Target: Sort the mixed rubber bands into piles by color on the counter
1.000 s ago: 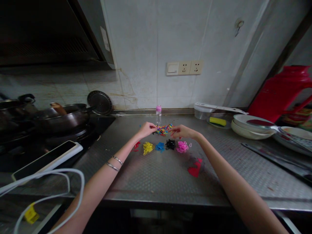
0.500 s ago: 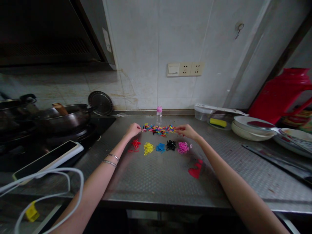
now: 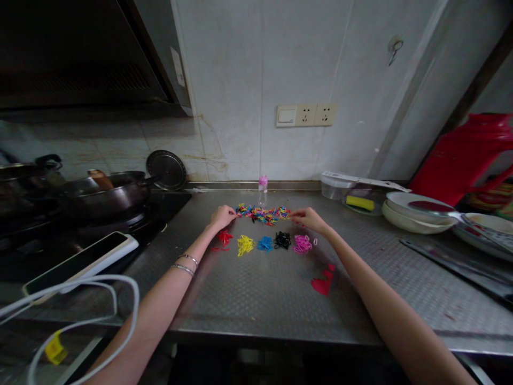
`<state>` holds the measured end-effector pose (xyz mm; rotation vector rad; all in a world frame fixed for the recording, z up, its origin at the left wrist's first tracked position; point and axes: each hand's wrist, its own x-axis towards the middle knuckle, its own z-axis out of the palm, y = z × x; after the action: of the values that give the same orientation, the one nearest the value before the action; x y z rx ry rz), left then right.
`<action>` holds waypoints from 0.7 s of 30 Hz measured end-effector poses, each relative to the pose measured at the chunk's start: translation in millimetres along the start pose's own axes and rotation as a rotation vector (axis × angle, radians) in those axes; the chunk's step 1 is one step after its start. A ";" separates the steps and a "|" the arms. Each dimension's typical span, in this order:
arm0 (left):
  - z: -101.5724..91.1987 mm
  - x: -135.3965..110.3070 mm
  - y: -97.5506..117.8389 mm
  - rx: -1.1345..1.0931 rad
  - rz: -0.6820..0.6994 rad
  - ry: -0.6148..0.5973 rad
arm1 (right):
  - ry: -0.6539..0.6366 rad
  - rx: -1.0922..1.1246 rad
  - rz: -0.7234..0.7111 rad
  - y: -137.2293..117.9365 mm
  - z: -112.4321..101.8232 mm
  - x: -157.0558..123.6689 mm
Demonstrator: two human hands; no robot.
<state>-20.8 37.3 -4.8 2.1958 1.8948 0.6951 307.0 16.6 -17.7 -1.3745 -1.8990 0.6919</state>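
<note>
Grey metal with a small raised pattern makes the top of the bench (image 3: 256, 305); near its back part lies a long mixed pile of small coloured loops (image 3: 264, 215), spread from side to side between the two hands; the left hand (image 3: 223, 217) is at the left end of this pile, with thumb and fingertips brought close together; the right hand (image 3: 308, 218) is at the right end, its fingers pointing inward to the loops; whether either hand grips a loop, I cannot tell, because the fingertips are too small to see clearly.

In front of the mixed pile, five smaller heaps stand in a row, each of one colour; from left to right they are the red heap (image 3: 225, 238), the yellow heap (image 3: 245, 245), the blue heap (image 3: 265, 244), the black heap (image 3: 282, 240) and the pink heap (image 3: 302, 244); one single pink loop (image 3: 315, 241) lies just beside the last heap, apart from it; the blue and black heaps are very near to each other.

Behind the mixed pile, a clear bottle (image 3: 263, 191) with pink top stands upright; nearer to the person, on the right, lies a flat red piece (image 3: 321, 286); two bracelets (image 3: 184, 269) circle the left forearm.
</note>
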 end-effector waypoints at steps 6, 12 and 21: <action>-0.1 1.4 0.3 -0.021 -0.008 0.038 | 0.015 -0.002 0.007 1.9 -2.5 -0.8; 0.1 5.6 6.8 -0.169 0.050 0.066 | 0.016 -0.010 0.038 1.8 -3.2 -0.5; 0.2 -4.4 52.9 -0.506 0.262 -0.056 | -0.027 0.022 -0.153 -40.2 15.4 -4.3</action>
<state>26.1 23.3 15.7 2.1063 1.2343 1.0112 272.2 0.0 2.0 -1.1974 -1.9873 0.6565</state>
